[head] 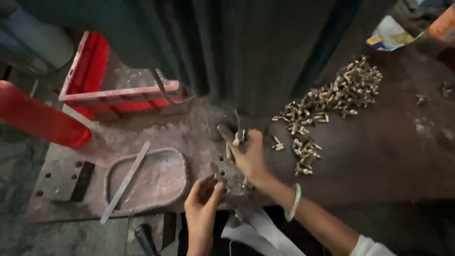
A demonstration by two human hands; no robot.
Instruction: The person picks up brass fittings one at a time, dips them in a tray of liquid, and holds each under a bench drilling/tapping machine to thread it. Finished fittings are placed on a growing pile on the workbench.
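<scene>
The right hand is closing around a few small brass-coloured screws, its fingers curled tight over them, and is resting on a small metal plate with holes lying on the grimy workbench. The left hand is sitting just below and left of that plate, fingers pinching narrowly at its lower edge; whether it is gripping the plate or something tiny is hard to make out.

Right of the plate, a long heap of loose screws is spreading up and away across the bench, with a few strays lying between heap and hand. Left of the plate, a shallow oval tray is sitting with a flat metal strip leaning across it. Further left a thick drilled block is lying at the bench edge. Above and left of the plate, a red plastic crate is standing, partly cut off by a red cylinder.

A dark machine column is rising directly behind the plate, blocking whatever lies beyond. The plate itself is mostly hidden under the right hand.
</scene>
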